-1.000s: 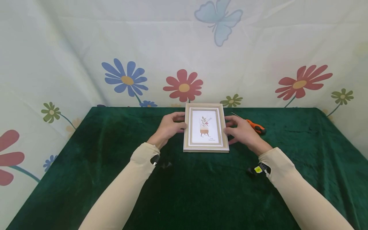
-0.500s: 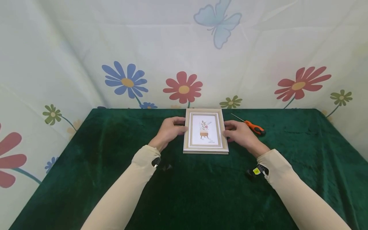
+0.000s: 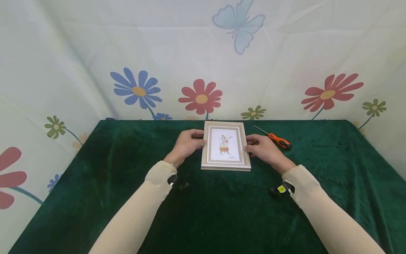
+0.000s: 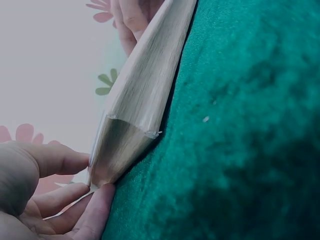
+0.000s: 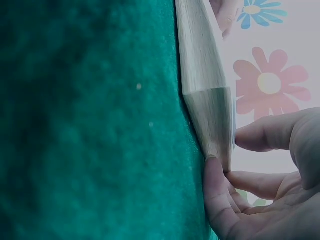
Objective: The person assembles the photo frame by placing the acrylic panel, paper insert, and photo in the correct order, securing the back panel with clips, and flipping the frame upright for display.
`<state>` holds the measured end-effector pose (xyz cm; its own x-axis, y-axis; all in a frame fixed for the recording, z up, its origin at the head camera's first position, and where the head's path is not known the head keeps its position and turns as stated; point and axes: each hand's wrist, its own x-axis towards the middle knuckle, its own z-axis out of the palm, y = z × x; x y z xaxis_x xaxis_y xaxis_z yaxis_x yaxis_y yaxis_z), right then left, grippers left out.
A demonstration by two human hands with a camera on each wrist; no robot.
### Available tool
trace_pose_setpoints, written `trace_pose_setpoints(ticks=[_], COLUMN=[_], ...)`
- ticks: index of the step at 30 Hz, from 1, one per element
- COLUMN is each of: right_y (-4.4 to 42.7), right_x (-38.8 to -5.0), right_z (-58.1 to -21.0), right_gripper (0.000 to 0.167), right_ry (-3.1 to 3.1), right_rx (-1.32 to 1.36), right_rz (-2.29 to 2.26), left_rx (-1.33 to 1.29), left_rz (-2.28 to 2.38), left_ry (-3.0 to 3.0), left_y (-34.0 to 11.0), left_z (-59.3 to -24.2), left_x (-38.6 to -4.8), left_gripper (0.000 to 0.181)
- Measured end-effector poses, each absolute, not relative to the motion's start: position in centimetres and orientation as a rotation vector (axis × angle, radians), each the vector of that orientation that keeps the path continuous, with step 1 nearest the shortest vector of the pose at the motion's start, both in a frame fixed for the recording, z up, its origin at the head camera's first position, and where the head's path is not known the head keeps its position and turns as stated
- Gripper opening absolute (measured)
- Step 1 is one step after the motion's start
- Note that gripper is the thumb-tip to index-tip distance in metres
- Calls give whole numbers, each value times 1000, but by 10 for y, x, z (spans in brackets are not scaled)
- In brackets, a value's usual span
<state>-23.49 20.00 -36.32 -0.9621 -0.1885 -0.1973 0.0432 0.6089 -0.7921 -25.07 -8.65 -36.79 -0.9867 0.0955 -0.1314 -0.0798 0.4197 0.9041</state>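
A cream wooden picture frame (image 3: 226, 145) lies face up on the green cloth, showing a drawing of a potted plant. My left hand (image 3: 188, 144) holds its left edge. In the left wrist view the thumb (image 4: 65, 159) touches the front edge and the other fingers are at the side, low by the cloth. On the opposite edge my right hand (image 3: 264, 148) grips the frame in the same way, its thumb (image 5: 265, 134) at the front in the right wrist view. The frame's underside is hidden. Behind the right hand lies a screwdriver (image 3: 279, 140) with an orange and black handle.
Dark green velvet cloth (image 3: 222, 211) covers the table, with folds at the right. A white backdrop (image 3: 177, 42) printed with flowers and a butterfly hangs behind the table's far edge.
The picture frame's far end has come down, so it now lies flat on the cloth. Both hands have stayed at its sides, and more of the screwdriver shows beyond the right hand.
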Motion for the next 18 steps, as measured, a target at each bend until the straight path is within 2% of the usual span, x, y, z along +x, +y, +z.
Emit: trace_pose_setpoints(ticks=[18], right_y=[202], right_x=[-239], right_z=[-362], right_gripper=[55], right_ry=[2574], right_rx=[-139], right_rz=[-1261], left_rx=[70], left_rz=[1583], left_ry=[2533], left_y=[-89], left_z=[-367], left_x=[-253], left_gripper=[51])
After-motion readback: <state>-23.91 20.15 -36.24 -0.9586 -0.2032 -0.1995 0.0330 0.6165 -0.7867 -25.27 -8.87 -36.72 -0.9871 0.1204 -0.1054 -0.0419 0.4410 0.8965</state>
